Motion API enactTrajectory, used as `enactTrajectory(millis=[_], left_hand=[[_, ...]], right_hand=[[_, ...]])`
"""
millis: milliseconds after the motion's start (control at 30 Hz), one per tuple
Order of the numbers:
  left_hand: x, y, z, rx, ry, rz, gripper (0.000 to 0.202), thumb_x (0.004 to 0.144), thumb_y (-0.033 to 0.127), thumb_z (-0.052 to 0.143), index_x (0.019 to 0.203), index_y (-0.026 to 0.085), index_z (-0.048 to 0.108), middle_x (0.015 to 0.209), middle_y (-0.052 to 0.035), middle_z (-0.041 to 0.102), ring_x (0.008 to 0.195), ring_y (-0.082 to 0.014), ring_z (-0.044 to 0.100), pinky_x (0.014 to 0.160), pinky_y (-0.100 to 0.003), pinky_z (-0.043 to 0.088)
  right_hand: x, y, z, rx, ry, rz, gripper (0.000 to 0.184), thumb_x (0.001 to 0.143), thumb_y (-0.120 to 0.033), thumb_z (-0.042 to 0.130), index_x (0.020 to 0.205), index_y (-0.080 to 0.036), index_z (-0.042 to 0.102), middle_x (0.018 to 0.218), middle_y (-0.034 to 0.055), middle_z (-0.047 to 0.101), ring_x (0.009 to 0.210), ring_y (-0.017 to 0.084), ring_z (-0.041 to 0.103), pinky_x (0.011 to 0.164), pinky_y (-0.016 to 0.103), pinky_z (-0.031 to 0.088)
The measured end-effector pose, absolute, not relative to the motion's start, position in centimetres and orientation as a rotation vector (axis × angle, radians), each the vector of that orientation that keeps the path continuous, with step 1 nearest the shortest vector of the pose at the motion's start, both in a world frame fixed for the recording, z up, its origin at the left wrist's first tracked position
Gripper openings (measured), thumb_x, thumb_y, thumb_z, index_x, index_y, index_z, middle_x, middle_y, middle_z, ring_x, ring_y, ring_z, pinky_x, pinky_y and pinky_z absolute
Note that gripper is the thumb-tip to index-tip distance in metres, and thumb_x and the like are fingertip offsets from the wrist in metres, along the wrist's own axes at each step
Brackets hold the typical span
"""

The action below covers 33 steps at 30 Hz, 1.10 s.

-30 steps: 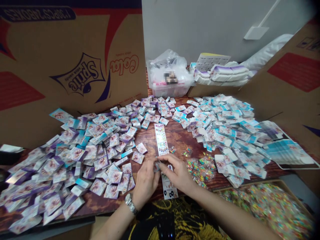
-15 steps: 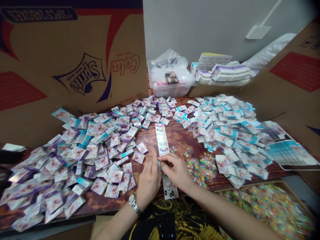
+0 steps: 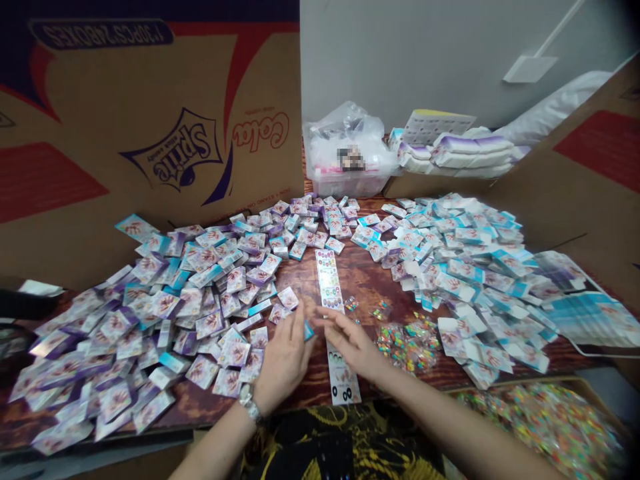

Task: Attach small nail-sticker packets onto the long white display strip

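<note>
My left hand (image 3: 283, 357) rests near the table's front edge, its fingers closed on a small teal-edged box (image 3: 309, 330). My right hand (image 3: 353, 343) lies just right of it with fingers stretched out toward the box and nothing in them. Both hands lie over a long white sticker strip (image 3: 329, 280) that runs away from me across the dark wooden table (image 3: 360, 273). A wide heap of small purple and teal boxes (image 3: 175, 307) spreads to the left. A second heap (image 3: 460, 260) spreads to the right.
Small colourful packets (image 3: 405, 337) lie beside my right hand, and a tray of more (image 3: 545, 420) sits at the bottom right. Big cardboard panels (image 3: 150, 133) stand around. A bagged plastic tub (image 3: 345, 157) and stacked flat cartons (image 3: 465, 150) are at the back.
Both hands were pinched together at the strip. They have now drawn slightly apart, the left holding the small box, the right fingers stretched out. The view shifted a little.
</note>
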<state>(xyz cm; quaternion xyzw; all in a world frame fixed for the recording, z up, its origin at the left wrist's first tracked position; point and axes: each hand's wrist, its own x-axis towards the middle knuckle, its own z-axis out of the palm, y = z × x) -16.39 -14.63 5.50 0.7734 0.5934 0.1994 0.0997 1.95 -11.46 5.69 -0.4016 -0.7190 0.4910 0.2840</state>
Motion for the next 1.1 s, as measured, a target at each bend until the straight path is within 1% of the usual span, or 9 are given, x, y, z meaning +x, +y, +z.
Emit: enactTrajectory(millis=[67, 167, 333, 500, 600, 700, 800, 967, 1100], left_hand=[[-19.4, -13.0, 6.9, 2.328, 1.983, 0.502, 0.062, 0.090, 0.031, 0.039, 0.143, 0.011, 0.014, 0.105, -0.0176, 0.055, 0.093, -0.0277, 0.054, 0.074, -0.039, 0.049], [-24.1, -10.0, 10.0, 2.278, 2.397, 0.402, 0.065, 0.089, 0.037, 0.041, 0.141, 0.004, 0.021, 0.111, -0.0243, 0.053, 0.101, -0.0371, 0.050, 0.078, -0.048, 0.046], [-26.0, -8.1, 12.7, 2.314, 2.383, 0.657, 0.068, 0.087, 0.040, 0.046, 0.141, 0.006, 0.023, 0.146, -0.0236, 0.021, 0.132, -0.0434, 0.018, 0.102, -0.061, 0.022], [-19.2, -12.8, 9.7, 1.946, 1.647, 0.805, 0.055, 0.085, 0.039, 0.051, 0.134, 0.016, 0.041, 0.134, -0.0139, 0.047, 0.126, -0.0282, 0.040, 0.107, -0.046, 0.028], [-14.8, -15.9, 7.5, 1.333, 1.219, 0.642, 0.047, 0.083, 0.044, 0.053, 0.123, 0.018, 0.053, 0.111, -0.0113, 0.063, 0.105, -0.0256, 0.058, 0.092, -0.040, 0.044], [-12.2, -17.0, 6.2, 0.597, 0.920, 0.545, 0.053, 0.082, 0.058, 0.047, 0.110, 0.014, 0.059, 0.100, -0.0129, 0.065, 0.086, -0.0219, 0.064, 0.072, -0.033, 0.050], [-11.7, -15.8, 5.8, 0.170, 0.744, 0.698, 0.056, 0.083, 0.062, 0.042, 0.111, 0.016, 0.056, 0.102, -0.0120, 0.064, 0.084, -0.0212, 0.065, 0.070, -0.033, 0.051], [-12.2, -13.7, 6.7, 0.222, 0.876, 0.941, 0.039, 0.079, 0.038, 0.063, 0.109, 0.016, 0.055, 0.093, -0.0076, 0.068, 0.078, -0.0204, 0.065, 0.078, -0.036, 0.050], [-12.6, -14.1, 7.4, 0.494, 0.980, 0.963, 0.047, 0.081, 0.052, 0.054, 0.115, 0.019, 0.055, 0.102, -0.0078, 0.066, 0.089, -0.0217, 0.063, 0.077, -0.035, 0.050]], right_hand=[[3.5, -8.3, 5.1, -1.139, -2.195, 1.019, 0.043, 0.094, -0.035, 0.040, 0.134, -0.022, 0.040, 0.132, 0.0110, 0.051, 0.121, 0.023, 0.047, 0.101, 0.043, 0.038], [5.2, -3.9, 3.9, -1.098, -2.650, 0.689, 0.062, 0.086, -0.041, 0.052, 0.140, -0.017, 0.032, 0.144, 0.0140, 0.034, 0.134, 0.030, 0.028, 0.108, 0.050, 0.024], [5.7, -1.9, 1.5, -1.035, -3.041, 0.556, 0.088, 0.076, -0.053, 0.062, 0.144, -0.014, 0.023, 0.149, 0.0155, 0.024, 0.136, 0.036, 0.019, 0.107, 0.056, 0.020], [5.4, -3.4, 0.5, -1.034, -3.024, 0.455, 0.064, 0.085, -0.047, 0.054, 0.139, -0.019, 0.036, 0.143, 0.0142, 0.036, 0.134, 0.031, 0.027, 0.105, 0.056, 0.023], [5.3, -4.3, 1.4, -1.091, -2.954, 0.425, 0.040, 0.091, -0.037, 0.048, 0.129, -0.025, 0.049, 0.135, 0.0090, 0.049, 0.128, 0.027, 0.039, 0.102, 0.054, 0.027], [5.3, -5.8, 4.1, -1.074, -2.861, 0.399, 0.032, 0.092, -0.026, 0.047, 0.123, -0.027, 0.055, 0.128, 0.0066, 0.056, 0.116, 0.024, 0.051, 0.099, 0.050, 0.035], [5.4, -8.6, 7.8, -0.850, -2.822, 0.542, 0.032, 0.090, -0.020, 0.047, 0.121, -0.024, 0.056, 0.115, 0.0056, 0.064, 0.100, 0.018, 0.059, 0.087, 0.035, 0.045], [5.5, -12.2, 12.2, -0.552, -2.720, 1.024, 0.031, 0.091, -0.016, 0.044, 0.117, -0.025, 0.058, 0.099, 0.0011, 0.069, 0.087, 0.013, 0.062, 0.077, 0.027, 0.049], [5.1, -11.1, 12.4, -0.971, -2.314, 0.969, 0.026, 0.093, -0.023, 0.043, 0.112, -0.025, 0.061, 0.100, 0.0040, 0.066, 0.090, 0.016, 0.061, 0.078, 0.030, 0.049]])
